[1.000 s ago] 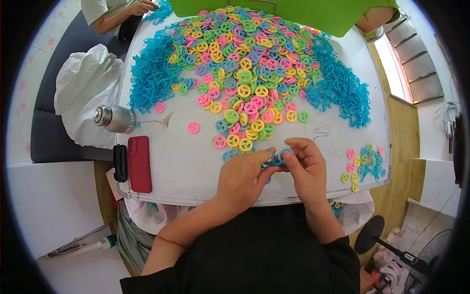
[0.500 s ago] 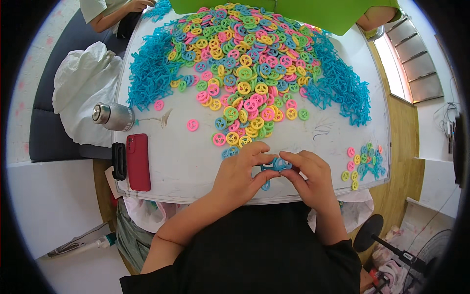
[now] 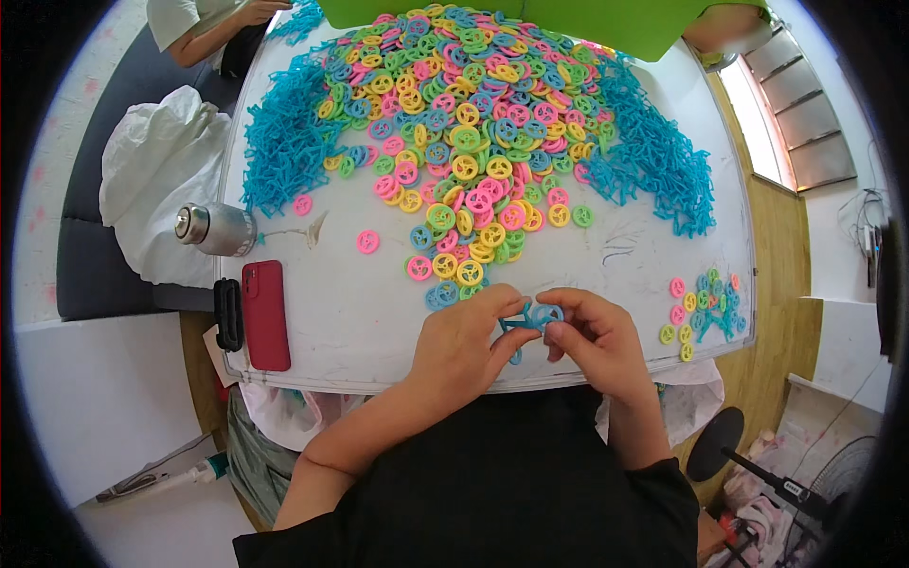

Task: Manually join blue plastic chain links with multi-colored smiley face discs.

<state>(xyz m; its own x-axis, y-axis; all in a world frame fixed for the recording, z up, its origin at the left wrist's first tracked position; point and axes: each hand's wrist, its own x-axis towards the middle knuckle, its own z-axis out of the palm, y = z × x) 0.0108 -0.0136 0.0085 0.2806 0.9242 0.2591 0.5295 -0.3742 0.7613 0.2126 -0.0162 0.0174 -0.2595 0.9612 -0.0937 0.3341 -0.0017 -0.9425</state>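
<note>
Head view: over the near edge of the tabletop, a blue frame is pinched by the left hand and a blue wheel by the right hand, both judged light, stiff and slightly slick, best held by strut and rim.

The left forearm slanted up and inward while the right forearm rose more steeply (both were bare), and the left hand and right hand faced each other closely, each pinching with thumb and fingers
</note>
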